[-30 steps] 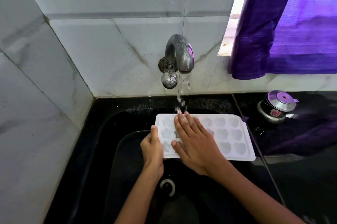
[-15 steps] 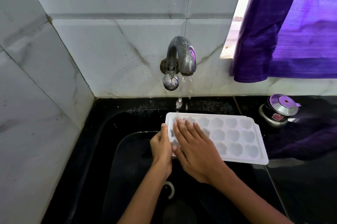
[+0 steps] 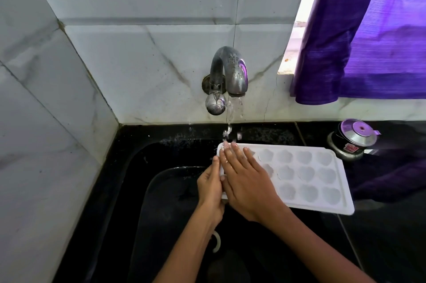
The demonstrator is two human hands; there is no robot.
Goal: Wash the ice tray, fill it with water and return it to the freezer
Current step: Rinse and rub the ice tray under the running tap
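A white plastic ice tray with flower-shaped hollows (image 3: 306, 176) is being held level over the black stone sink (image 3: 129, 190), its right end reaching past the sink's edge above the dark polished surface (image 3: 391, 236). The left hand (image 3: 211, 187) is gripping the tray's left short edge, thumb lying along the rim and the fingers curling underneath out of sight. The right hand (image 3: 247, 181) is lying flat on the tray's left portion, its fingers (image 3: 232, 156) straight and spread, pressing on the hollows there and holding nothing. A thin stream of water (image 3: 230, 119) is running from the curved grey metal tap (image 3: 228, 72) on the marble-tiled wall (image 3: 138, 52) and is splashing on the fingertips at the tray's far left corner. A small steel pot with a lid (image 3: 352, 138) is standing on the surface just behind the tray's right end. A purple curtain (image 3: 368, 40) is hanging at the upper right
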